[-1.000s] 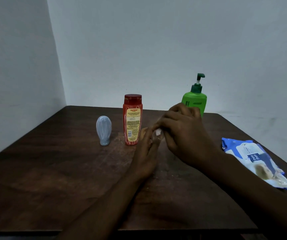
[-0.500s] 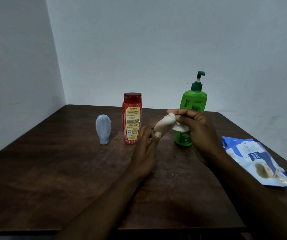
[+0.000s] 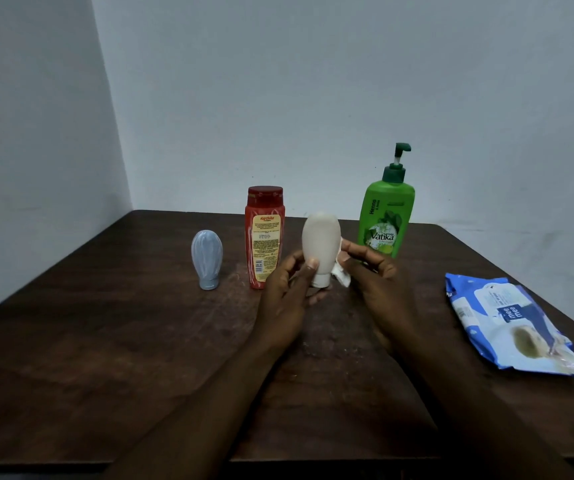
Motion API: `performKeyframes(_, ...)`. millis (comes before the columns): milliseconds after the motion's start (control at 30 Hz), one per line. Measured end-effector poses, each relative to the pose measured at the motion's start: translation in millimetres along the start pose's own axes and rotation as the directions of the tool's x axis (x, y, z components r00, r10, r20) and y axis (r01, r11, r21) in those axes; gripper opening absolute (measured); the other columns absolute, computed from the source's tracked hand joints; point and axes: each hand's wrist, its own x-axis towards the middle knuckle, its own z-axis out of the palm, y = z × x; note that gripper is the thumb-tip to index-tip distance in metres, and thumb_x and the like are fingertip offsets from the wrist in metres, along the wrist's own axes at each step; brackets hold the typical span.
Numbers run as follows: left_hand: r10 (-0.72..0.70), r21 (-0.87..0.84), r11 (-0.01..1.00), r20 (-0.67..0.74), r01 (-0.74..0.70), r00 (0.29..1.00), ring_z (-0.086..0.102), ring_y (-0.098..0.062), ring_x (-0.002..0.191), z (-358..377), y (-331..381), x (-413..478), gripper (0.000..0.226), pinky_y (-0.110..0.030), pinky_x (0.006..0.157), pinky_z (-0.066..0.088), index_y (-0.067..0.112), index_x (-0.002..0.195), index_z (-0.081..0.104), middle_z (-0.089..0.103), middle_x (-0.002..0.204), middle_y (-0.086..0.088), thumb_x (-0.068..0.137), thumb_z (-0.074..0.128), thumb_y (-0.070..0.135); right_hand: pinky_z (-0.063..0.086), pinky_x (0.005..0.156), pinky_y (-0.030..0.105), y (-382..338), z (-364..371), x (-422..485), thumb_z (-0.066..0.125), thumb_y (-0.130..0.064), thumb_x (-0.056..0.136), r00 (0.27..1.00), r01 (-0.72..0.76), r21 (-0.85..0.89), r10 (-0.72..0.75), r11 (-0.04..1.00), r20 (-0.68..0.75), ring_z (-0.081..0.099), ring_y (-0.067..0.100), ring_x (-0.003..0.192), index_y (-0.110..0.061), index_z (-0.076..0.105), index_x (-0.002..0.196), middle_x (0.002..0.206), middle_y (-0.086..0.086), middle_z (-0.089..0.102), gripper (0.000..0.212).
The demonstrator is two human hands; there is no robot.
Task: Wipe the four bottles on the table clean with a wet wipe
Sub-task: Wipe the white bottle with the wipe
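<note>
My left hand (image 3: 287, 299) grips a small beige bottle (image 3: 321, 242) near its cap end, cap down, above the table's middle. My right hand (image 3: 377, 285) pinches a crumpled white wet wipe (image 3: 341, 276) against the bottle's lower right side. A small blue-grey bottle (image 3: 207, 258) stands cap down at the left. A red bottle (image 3: 264, 233) with a yellow label stands beside it. A green pump bottle (image 3: 386, 216) stands behind my right hand.
A blue and white wet-wipe pack (image 3: 510, 327) lies at the right side of the dark wooden table (image 3: 105, 341). White walls meet in a corner behind the table, close to its far and left edges.
The beige bottle went from hidden under my right hand, to tilted, to upright in my left hand. My right hand shifted right and down with the wipe, uncovering the green bottle.
</note>
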Motion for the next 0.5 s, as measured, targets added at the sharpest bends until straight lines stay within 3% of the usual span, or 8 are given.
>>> performKeyframes(133,-0.037,-0.057,0.998,-0.045,0.034,0.998,0.073,-0.014,0.099,-0.4,1.7,1.2,0.021,-0.027,0.079,0.061,0.019,0.12,0.063,0.074,0.11,0.0,0.101,0.054,0.023,0.059,0.081,0.029,0.9,0.5,-14.9,0.074,-0.011,0.087,0.999,0.039,-0.067,-0.04,0.997,-0.024,0.074,0.008,0.093,-0.019,0.076,0.109,0.1,-0.006,0.078,0.024)
performKeyframes(233,-0.04,-0.087,0.996,-0.061,0.035,0.997,0.073,-0.014,0.096,-1.6,1.7,2.3,0.019,-0.025,0.075,0.06,0.016,0.116,0.065,0.076,0.105,-0.001,0.1,0.055,0.021,0.056,0.076,0.015,-1.2,3.0,-21.7,0.078,-0.012,0.084,0.981,0.182,-0.236,-0.194,0.955,-0.028,0.072,-0.001,0.09,-0.022,0.077,0.108,0.098,-0.01,0.077,0.025)
performKeyframes(367,-0.041,-0.09,0.995,-0.067,0.035,0.997,0.074,-0.014,0.09,-2.4,1.7,3.0,0.022,-0.025,0.073,0.06,0.009,0.117,0.065,0.076,0.1,-0.003,0.098,0.06,0.018,0.049,0.075,0.006,-4.7,9.8,-17.0,0.076,-0.013,0.086,0.882,0.433,-0.509,-0.465,0.744,0.07,0.064,-0.003,0.094,-0.022,0.078,0.106,0.102,-0.008,0.069,0.022)
performKeyframes(500,-0.034,-0.089,0.996,-0.058,0.029,0.998,0.074,-0.019,0.091,-2.6,1.4,4.0,0.028,-0.029,0.074,0.061,0.007,0.118,0.066,0.076,0.106,-0.01,0.093,0.065,0.02,0.05,0.075,0.007,-18.2,12.4,-3.1,0.075,-0.011,0.087,0.815,0.527,-0.562,-0.567,0.638,0.12,0.066,-0.001,0.095,-0.017,0.078,0.105,0.102,-0.005,0.071,0.019)
